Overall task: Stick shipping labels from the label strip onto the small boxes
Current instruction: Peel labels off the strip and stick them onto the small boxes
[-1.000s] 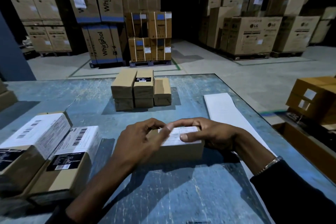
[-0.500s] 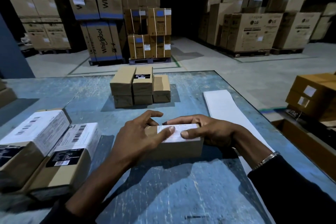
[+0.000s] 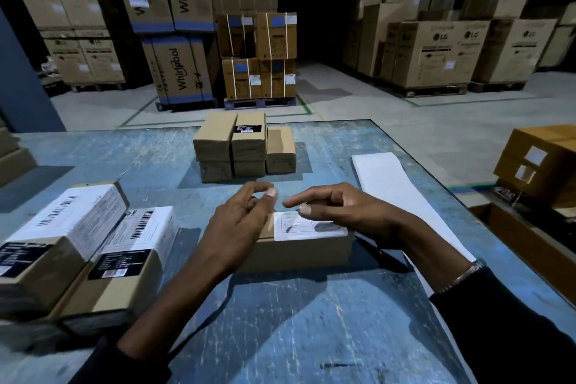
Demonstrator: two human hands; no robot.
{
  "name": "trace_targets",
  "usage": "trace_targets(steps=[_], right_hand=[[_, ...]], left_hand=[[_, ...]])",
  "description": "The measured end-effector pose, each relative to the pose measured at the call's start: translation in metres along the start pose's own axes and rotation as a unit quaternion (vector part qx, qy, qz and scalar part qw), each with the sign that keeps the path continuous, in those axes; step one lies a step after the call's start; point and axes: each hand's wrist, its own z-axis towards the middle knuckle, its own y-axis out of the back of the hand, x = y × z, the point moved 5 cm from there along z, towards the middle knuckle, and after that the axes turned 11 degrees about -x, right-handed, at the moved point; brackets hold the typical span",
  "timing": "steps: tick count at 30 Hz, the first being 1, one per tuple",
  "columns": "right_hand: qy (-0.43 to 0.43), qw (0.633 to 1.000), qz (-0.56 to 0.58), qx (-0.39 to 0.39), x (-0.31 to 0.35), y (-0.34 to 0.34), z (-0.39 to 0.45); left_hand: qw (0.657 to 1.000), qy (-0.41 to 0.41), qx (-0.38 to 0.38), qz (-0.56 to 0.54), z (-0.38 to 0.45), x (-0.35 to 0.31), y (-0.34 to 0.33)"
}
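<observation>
Both hands have lifted from the white shipping label [image 3: 307, 225], now stuck on the small brown cardboard box [image 3: 299, 248] mid-table. Left hand [image 3: 241, 218] and right hand [image 3: 346, 212] hover relaxed, holding nothing. This box seems finished.

A small brown cardboard box [image 3: 299, 251] is laid flat on the counter, long side facing the viewer, with a white printed shipping label [image 3: 307, 226] stuck across its top. A white label strip [image 3: 392, 187] is stretched along the right side. Five unlabelled small boxes [image 3: 244, 146] are stacked farther back; two labelled boxes [image 3: 84, 249] are set at the left.
</observation>
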Motion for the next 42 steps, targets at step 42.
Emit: trace_targets(steps=[42], right_hand=[[0.297, 0.907, -0.155, -0.255, 0.017, 0.046, 0.003]], left_hand=[[0.981, 0.041, -0.05, -0.186, 0.005, -0.005, 0.02]])
